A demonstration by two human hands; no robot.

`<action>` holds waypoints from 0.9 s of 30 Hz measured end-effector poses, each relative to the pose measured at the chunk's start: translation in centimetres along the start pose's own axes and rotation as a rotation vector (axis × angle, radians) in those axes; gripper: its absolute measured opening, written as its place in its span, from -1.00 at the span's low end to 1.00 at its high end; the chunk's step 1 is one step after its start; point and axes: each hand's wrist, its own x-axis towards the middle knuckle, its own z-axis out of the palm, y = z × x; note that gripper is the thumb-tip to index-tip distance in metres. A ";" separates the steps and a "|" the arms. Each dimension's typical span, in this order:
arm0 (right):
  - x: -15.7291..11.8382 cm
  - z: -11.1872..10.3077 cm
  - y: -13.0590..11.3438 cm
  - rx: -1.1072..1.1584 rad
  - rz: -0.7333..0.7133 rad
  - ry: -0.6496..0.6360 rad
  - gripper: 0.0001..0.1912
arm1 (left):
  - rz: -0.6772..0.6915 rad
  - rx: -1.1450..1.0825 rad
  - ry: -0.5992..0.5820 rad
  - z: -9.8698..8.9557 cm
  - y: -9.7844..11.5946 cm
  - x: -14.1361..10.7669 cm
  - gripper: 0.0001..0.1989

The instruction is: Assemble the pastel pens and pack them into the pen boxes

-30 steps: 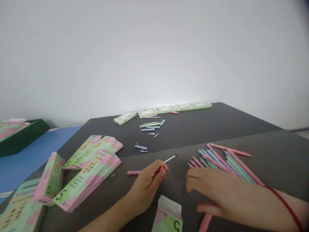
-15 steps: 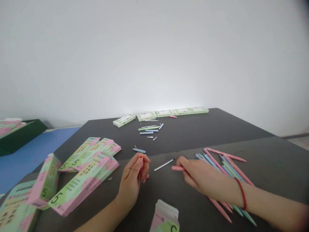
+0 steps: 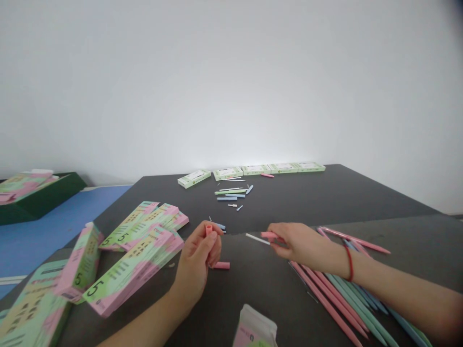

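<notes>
My left hand [image 3: 197, 265] is closed around a pink pen barrel [image 3: 209, 229], whose open end points up above the thumb. Another pink tube [image 3: 222, 265] sticks out to the right below its fingers; whether it is held or lies on the table I cannot tell. Between the fingers of my right hand [image 3: 302, 245] is a pink pen part [image 3: 267, 235], pointing left. A white pen refill [image 3: 256, 238] also comes out from these fingertips, its pale end toward my left hand. Under the right forearm, pink, green and blue pens [image 3: 336, 303] lie in a loose pile.
Pink and green cartons marked 5 [image 3: 133, 270] lie at the left, and an opened carton [image 3: 255, 325] stands at the front edge. Small pen parts [image 3: 231, 195] are scattered farther back. Pale green boxes [image 3: 284, 167] line the far edge. A dark green bin [image 3: 43, 202] holds more cartons.
The white refill has left the table and is now in my right hand beside the pink part. The view has shifted slightly. My left hand keeps its grip.
</notes>
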 end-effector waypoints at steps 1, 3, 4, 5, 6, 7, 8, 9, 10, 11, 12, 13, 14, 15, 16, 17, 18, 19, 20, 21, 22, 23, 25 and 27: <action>-0.7 -0.4 -0.3 0.048 0.011 0.004 -0.95 | -0.012 0.021 -0.011 0.1 0.3 0.0 -0.81; -2.0 -0.9 -1.1 0.121 0.011 -0.012 -0.94 | -0.091 0.114 -0.092 0.7 0.5 -0.6 -0.79; -2.6 -0.9 -1.7 0.145 0.012 -0.029 -0.94 | -0.144 0.162 -0.156 1.3 0.3 -1.0 -0.75; -3.2 -0.9 -2.4 0.160 0.018 -0.045 -0.94 | -0.193 0.191 -0.221 1.8 0.0 -1.6 -0.72; -3.6 -0.8 -2.9 0.166 0.031 -0.059 -0.95 | -0.234 0.188 -0.278 2.4 -0.5 -2.1 -0.72; -3.9 -0.7 -3.4 0.169 0.042 -0.071 -0.95 | -0.260 0.184 -0.310 2.9 -0.9 -2.6 -0.75; -4.0 -0.7 -3.7 0.176 0.046 -0.078 -0.94 | -0.280 0.172 -0.327 3.3 -1.4 -3.0 -0.77; -4.0 -0.7 -3.8 0.196 0.043 -0.083 -0.94 | -0.292 0.153 -0.329 3.5 -1.8 -3.3 -0.78; -3.8 -0.8 -3.6 0.230 0.037 -0.092 -0.93 | -0.300 0.127 -0.324 3.6 -2.1 -3.4 -0.77; -3.5 -0.9 -3.2 0.274 0.032 -0.101 -0.92 | -0.305 0.088 -0.310 3.5 -2.2 -3.4 -0.77; -3.0 -1.0 -2.5 0.316 0.029 -0.104 -0.91 | -0.308 0.040 -0.281 3.4 -2.2 -3.2 -0.76; -2.5 -0.9 -1.7 0.346 0.032 -0.101 -0.90 | -0.304 -0.013 -0.232 3.2 -1.9 -2.9 -0.76; -1.9 -0.8 -0.9 0.352 0.039 -0.092 -0.86 | -0.292 -0.064 -0.168 2.9 -1.6 -2.5 -0.76; -1.2 -0.5 0.0 0.327 0.042 -0.071 -0.80 | -0.277 -0.110 -0.099 2.6 -1.1 -2.0 -0.76; -0.6 -0.2 0.7 0.282 0.036 -0.063 -0.76 | -0.261 -0.155 -0.033 2.3 -0.6 -1.5 -0.76; 0.1 0.3 1.2 0.218 0.018 -0.065 -0.75 | -0.243 -0.201 0.019 2.0 0.0 -0.9 -0.76; 0.7 0.8 1.5 0.151 -0.013 -0.075 -0.75 | -0.225 -0.244 0.054 1.6 0.5 -0.4 -0.76; 1.3 1.2 1.5 0.091 -0.049 -0.090 -0.77 | -0.200 -0.284 0.085 1.3 1.1 0.2 -0.76; 1.9 1.5 1.4 0.045 -0.085 -0.103 -0.79 | -0.176 -0.315 0.111 0.9 1.6 0.7 -0.77; 2.6 1.7 1.1 0.021 -0.118 -0.114 -0.78 | -0.150 -0.339 0.138 0.6 2.0 1.2 -0.78; 3.4 1.8 0.7 0.016 -0.141 -0.121 -0.76 | -0.124 -0.357 0.162 0.2 2.5 1.6 -0.80; 4.4 1.7 0.4 0.025 -0.153 -0.123 -0.71 | -0.101 -0.368 0.181 0.0 2.8 1.9 -0.82; 7.1 1.2 -0.2 0.056 -0.149 -0.114 -0.65 | -0.071 -0.378 0.203 -0.5 3.3 2.4 -0.86; 10.4 0.9 -0.7 0.073 -0.117 -0.107 -0.65 | -0.050 -0.377 0.215 -0.7 3.6 2.7 -0.87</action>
